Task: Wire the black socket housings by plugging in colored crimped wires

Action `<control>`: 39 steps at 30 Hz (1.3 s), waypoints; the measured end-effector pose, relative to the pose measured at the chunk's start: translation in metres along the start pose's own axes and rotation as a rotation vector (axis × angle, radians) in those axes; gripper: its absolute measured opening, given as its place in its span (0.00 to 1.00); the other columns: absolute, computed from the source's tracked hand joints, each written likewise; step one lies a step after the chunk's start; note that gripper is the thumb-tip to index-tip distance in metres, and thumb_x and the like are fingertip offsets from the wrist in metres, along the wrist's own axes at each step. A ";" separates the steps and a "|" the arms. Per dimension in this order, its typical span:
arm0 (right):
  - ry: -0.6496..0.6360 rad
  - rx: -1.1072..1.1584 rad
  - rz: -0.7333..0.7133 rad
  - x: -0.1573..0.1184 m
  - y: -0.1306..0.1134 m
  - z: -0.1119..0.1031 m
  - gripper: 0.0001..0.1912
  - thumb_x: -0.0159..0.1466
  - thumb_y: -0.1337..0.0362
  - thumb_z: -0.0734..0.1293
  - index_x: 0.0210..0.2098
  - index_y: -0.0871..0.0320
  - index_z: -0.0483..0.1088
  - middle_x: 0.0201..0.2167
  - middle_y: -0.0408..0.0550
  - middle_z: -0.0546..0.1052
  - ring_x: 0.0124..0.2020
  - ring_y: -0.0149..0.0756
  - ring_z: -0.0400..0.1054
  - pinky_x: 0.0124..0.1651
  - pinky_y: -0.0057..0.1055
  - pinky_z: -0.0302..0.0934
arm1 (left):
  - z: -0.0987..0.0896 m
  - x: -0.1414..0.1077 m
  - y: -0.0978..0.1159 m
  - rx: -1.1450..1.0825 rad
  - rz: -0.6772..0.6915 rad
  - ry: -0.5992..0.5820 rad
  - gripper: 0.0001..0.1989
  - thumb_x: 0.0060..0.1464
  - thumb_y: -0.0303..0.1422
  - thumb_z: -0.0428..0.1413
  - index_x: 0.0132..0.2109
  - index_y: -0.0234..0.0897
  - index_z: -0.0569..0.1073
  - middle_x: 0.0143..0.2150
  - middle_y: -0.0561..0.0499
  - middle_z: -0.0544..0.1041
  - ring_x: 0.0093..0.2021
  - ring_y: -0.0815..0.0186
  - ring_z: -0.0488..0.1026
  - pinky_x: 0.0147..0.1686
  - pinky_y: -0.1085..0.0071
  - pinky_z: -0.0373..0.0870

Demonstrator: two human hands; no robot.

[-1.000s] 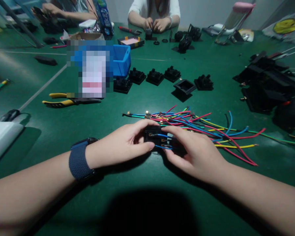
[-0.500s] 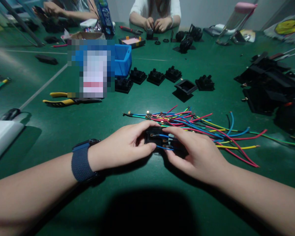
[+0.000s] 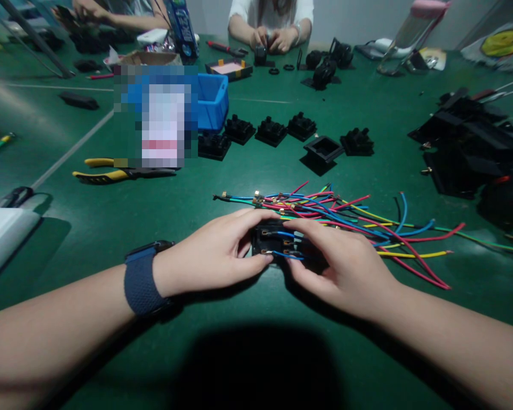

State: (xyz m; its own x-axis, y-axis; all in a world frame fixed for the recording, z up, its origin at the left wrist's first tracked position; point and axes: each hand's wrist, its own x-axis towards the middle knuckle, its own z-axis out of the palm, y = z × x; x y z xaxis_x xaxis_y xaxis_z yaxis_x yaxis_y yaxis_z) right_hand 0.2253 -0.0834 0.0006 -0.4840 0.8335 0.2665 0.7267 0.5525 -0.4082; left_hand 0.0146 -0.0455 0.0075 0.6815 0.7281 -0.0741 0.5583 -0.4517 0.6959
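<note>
Between my two hands sits a small black plastic socket housing [image 3: 260,241] with brass terminals and short blue wires [image 3: 282,234] on its upward face. My left hand [image 3: 226,245] is closed on its left end, thumb along the near edge and fingers over the far edge. From the right, my right hand [image 3: 340,259] grips the other end, its thumb near and index finger far; its other fingers are partly hidden. Right behind the hands lies a loose bundle of red, blue, yellow and green wires [image 3: 325,208], some with brass terminals.
Several black socket housings [image 3: 270,131] and a black square frame [image 3: 324,149] lie beyond the wires. Yellow-handled pliers [image 3: 105,175] are at left, near a blue bin [image 3: 214,102]. Black parts [image 3: 453,148] are heaped at right. Two people [image 3: 273,25] work across the table.
The thumb of my left hand has shifted slightly, showing more of the near terminal on the housing. Both hands keep their hold; the view has moved a little.
</note>
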 end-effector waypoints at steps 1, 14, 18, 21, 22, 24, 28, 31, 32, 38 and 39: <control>0.001 0.000 0.000 0.000 0.000 0.000 0.19 0.58 0.65 0.64 0.49 0.61 0.66 0.39 0.49 0.78 0.35 0.38 0.74 0.35 0.31 0.66 | 0.000 0.000 0.000 0.003 0.001 -0.001 0.25 0.54 0.33 0.54 0.58 0.41 0.59 0.49 0.52 0.69 0.39 0.68 0.69 0.40 0.72 0.65; -0.007 0.001 0.003 0.001 0.001 0.000 0.19 0.58 0.65 0.63 0.49 0.60 0.66 0.40 0.50 0.78 0.36 0.39 0.74 0.36 0.32 0.66 | -0.005 0.001 -0.001 -0.050 -0.004 -0.036 0.24 0.56 0.36 0.51 0.59 0.39 0.60 0.48 0.47 0.70 0.38 0.65 0.69 0.38 0.69 0.68; -0.017 0.003 0.001 0.000 0.001 0.000 0.20 0.58 0.65 0.63 0.50 0.61 0.65 0.41 0.50 0.78 0.37 0.39 0.74 0.37 0.33 0.66 | -0.005 0.002 -0.001 -0.097 0.018 -0.026 0.23 0.56 0.31 0.50 0.58 0.38 0.61 0.50 0.47 0.70 0.48 0.61 0.69 0.48 0.65 0.67; -0.013 0.001 -0.001 -0.001 0.001 0.000 0.20 0.58 0.64 0.63 0.50 0.60 0.65 0.41 0.50 0.78 0.37 0.39 0.74 0.37 0.33 0.66 | -0.005 0.002 -0.001 -0.131 0.015 -0.036 0.22 0.55 0.29 0.49 0.58 0.38 0.61 0.52 0.47 0.70 0.49 0.60 0.69 0.50 0.64 0.67; -0.012 0.000 -0.001 -0.001 0.001 0.000 0.20 0.58 0.64 0.63 0.50 0.60 0.65 0.41 0.50 0.78 0.37 0.39 0.74 0.37 0.33 0.66 | -0.005 0.001 -0.001 -0.143 0.017 -0.038 0.23 0.55 0.28 0.49 0.58 0.38 0.61 0.53 0.47 0.69 0.49 0.60 0.69 0.50 0.64 0.67; -0.013 -0.001 0.002 -0.001 0.001 0.000 0.20 0.58 0.64 0.63 0.50 0.60 0.65 0.41 0.50 0.78 0.36 0.39 0.74 0.36 0.32 0.66 | -0.005 0.001 -0.002 -0.160 0.019 -0.038 0.23 0.55 0.27 0.49 0.58 0.38 0.61 0.54 0.46 0.69 0.50 0.60 0.69 0.50 0.63 0.67; -0.020 -0.003 0.001 -0.001 0.000 0.000 0.19 0.58 0.64 0.63 0.49 0.60 0.65 0.40 0.50 0.78 0.35 0.38 0.74 0.36 0.32 0.66 | -0.005 0.001 -0.001 -0.168 0.010 -0.034 0.23 0.54 0.26 0.49 0.58 0.39 0.62 0.54 0.47 0.70 0.51 0.60 0.68 0.51 0.63 0.67; -0.022 -0.006 -0.001 -0.001 0.000 -0.001 0.19 0.58 0.64 0.63 0.49 0.60 0.65 0.40 0.50 0.78 0.35 0.38 0.74 0.35 0.32 0.66 | -0.004 0.001 0.001 -0.175 -0.006 -0.027 0.24 0.54 0.26 0.49 0.58 0.39 0.62 0.55 0.47 0.69 0.52 0.60 0.68 0.53 0.63 0.66; -0.023 -0.007 0.000 -0.001 0.000 -0.001 0.19 0.58 0.64 0.63 0.49 0.60 0.65 0.39 0.50 0.78 0.35 0.38 0.74 0.35 0.32 0.66 | -0.004 0.001 0.001 -0.181 -0.013 -0.026 0.24 0.53 0.25 0.49 0.58 0.40 0.62 0.55 0.48 0.69 0.52 0.61 0.68 0.54 0.64 0.65; -0.019 0.001 -0.006 0.001 0.001 -0.001 0.19 0.58 0.65 0.63 0.49 0.60 0.66 0.39 0.49 0.78 0.34 0.37 0.73 0.35 0.31 0.65 | -0.003 0.001 0.001 -0.208 -0.042 -0.028 0.25 0.53 0.25 0.49 0.58 0.41 0.63 0.56 0.49 0.69 0.54 0.61 0.67 0.55 0.65 0.64; -0.019 0.000 -0.007 0.001 0.001 -0.001 0.19 0.58 0.65 0.63 0.49 0.60 0.66 0.39 0.49 0.78 0.34 0.37 0.73 0.34 0.31 0.65 | -0.004 0.001 0.001 -0.205 -0.042 -0.027 0.25 0.53 0.25 0.49 0.58 0.41 0.63 0.57 0.49 0.69 0.54 0.61 0.67 0.55 0.65 0.64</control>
State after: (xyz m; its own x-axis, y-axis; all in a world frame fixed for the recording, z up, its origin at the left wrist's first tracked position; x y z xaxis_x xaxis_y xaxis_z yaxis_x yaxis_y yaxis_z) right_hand 0.2258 -0.0825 0.0013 -0.4978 0.8297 0.2527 0.7236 0.5579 -0.4063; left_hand 0.0144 -0.0434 0.0107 0.6736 0.7287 -0.1234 0.4802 -0.3045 0.8226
